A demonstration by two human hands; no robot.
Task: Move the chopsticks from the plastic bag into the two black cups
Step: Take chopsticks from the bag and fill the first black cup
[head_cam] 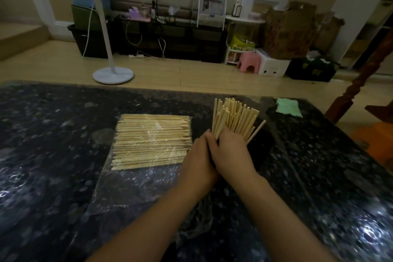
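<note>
Wooden chopsticks (234, 119) upright, both hands clasped around them, left hand (198, 155), right hand (231, 153), cups hidden.

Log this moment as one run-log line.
both hands grip upright chopstick bundle | more chopsticks in plastic bag on table | black cups not visible

Bag of chopsticks (152, 141) on table (53, 125), left of upright bundle (234, 118); cloth (288, 107) prob. far right.

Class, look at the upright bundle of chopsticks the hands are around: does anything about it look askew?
Yes. One chopstick on the bundle's right side leans out, away from the rest, and the tops stand uneven.
</note>
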